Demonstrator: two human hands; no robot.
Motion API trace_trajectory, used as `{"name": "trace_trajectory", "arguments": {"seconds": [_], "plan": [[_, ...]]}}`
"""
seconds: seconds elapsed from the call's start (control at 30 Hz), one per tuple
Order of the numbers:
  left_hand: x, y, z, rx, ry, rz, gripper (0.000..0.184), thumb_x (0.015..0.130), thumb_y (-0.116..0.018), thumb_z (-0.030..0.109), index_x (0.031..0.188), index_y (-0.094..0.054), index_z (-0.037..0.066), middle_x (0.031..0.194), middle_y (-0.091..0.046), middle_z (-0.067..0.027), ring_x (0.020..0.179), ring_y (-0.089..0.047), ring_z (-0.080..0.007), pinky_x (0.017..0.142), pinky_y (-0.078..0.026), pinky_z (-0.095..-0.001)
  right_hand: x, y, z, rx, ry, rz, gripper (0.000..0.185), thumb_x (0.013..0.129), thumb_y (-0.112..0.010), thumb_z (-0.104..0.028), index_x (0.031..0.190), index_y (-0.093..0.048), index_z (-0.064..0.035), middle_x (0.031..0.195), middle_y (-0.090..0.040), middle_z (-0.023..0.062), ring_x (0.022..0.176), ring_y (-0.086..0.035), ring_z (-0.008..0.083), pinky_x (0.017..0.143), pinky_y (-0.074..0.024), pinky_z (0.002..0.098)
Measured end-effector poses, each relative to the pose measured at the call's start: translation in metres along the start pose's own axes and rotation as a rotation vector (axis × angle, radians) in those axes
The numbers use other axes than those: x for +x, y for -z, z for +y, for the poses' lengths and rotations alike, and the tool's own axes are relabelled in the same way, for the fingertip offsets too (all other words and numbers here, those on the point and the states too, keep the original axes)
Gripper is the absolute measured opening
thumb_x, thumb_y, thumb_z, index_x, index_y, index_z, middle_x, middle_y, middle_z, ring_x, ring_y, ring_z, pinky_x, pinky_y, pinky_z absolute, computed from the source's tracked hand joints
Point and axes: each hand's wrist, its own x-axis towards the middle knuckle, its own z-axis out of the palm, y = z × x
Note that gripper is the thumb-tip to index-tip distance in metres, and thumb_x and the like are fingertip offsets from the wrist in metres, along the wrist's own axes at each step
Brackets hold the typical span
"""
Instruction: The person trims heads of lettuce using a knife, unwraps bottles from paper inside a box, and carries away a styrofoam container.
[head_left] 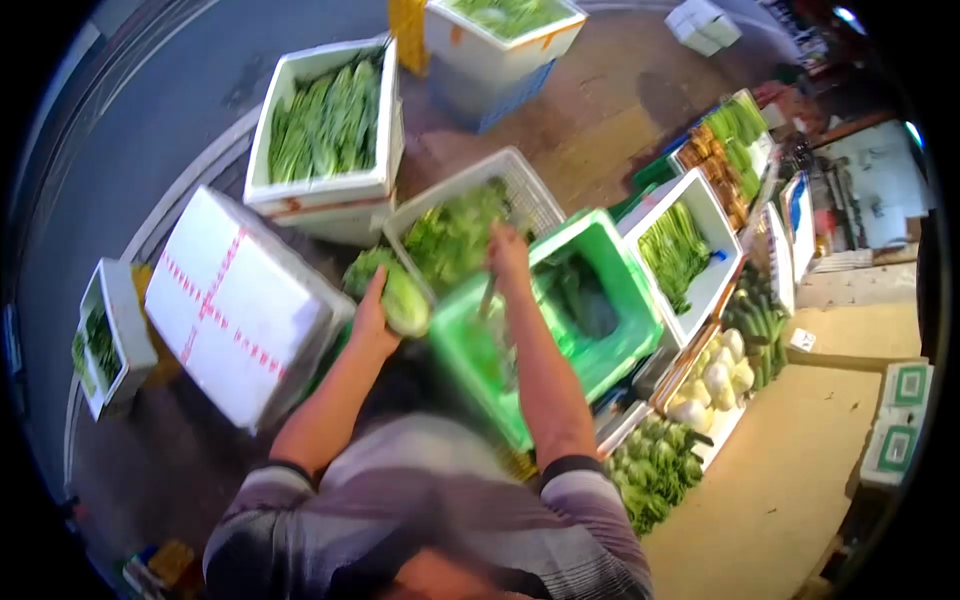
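My left hand (372,318) is closed around a leafy lettuce head (405,303), its pale cut base facing me. My right hand (508,258) is closed on a thin, blurred, knife-like tool (487,298) that points down toward me. It is over the edge between a white plastic basket (530,185) and a green crate (625,345). Loose leafy greens (450,235) fill the basket just beyond my hands. Inside the crate is a clear or green plastic lining with dark contents that I cannot make out.
A closed white foam box (240,310) stands at left, with a foam box of long greens (325,120) behind it. On the right are a foam box of green stalks (675,250), white bulbs (720,375), lettuces (655,470) and a tan board (770,470). A road borders the far left.
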Motion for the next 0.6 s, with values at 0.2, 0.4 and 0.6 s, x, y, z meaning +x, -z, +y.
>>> {"name": "trace_trajectory", "arguments": {"seconds": [0.2,0.4,0.6], "plan": [[0.023,0.009,-0.004,0.252,-0.12,0.011,0.04,0.092,-0.063,0.041,0.11,-0.062,0.005,0.097,-0.068,-0.0131,0.084,-0.067,-0.03,0.075,-0.056,-0.0468,-0.091,0.003,-0.007,-0.356,-0.011,-0.225,0.025,0.087,-0.059,-0.022,0.097,-0.065,0.0004,0.081,-0.068,0.0093,0.072,-0.064,0.0189,0.065,-0.0525,0.0322],[0.001,-0.055,-0.03,0.59,-0.119,-0.15,0.038,0.09,-0.07,0.026,0.118,-0.059,0.003,0.1,-0.066,-0.0084,0.085,-0.065,-0.0202,0.071,-0.053,-0.0346,-0.144,0.025,-0.015,-0.186,-0.027,-0.341,0.06,0.09,-0.068,-0.034,0.136,-0.05,0.0018,0.121,-0.063,0.0129,0.099,-0.061,0.0173,0.074,-0.0506,0.0291],[-0.017,-0.093,-0.048,0.768,-0.056,-0.395,0.057,0.091,-0.067,0.032,0.136,-0.041,0.006,0.111,-0.061,-0.0096,0.095,-0.062,-0.0229,0.075,-0.053,-0.0402,-0.149,0.065,-0.007,0.051,-0.083,-0.282,0.056,0.092,-0.064,-0.027,0.137,-0.047,0.0019,0.114,-0.064,0.0146,0.089,-0.064,0.02,0.071,-0.0545,0.0339]]}}
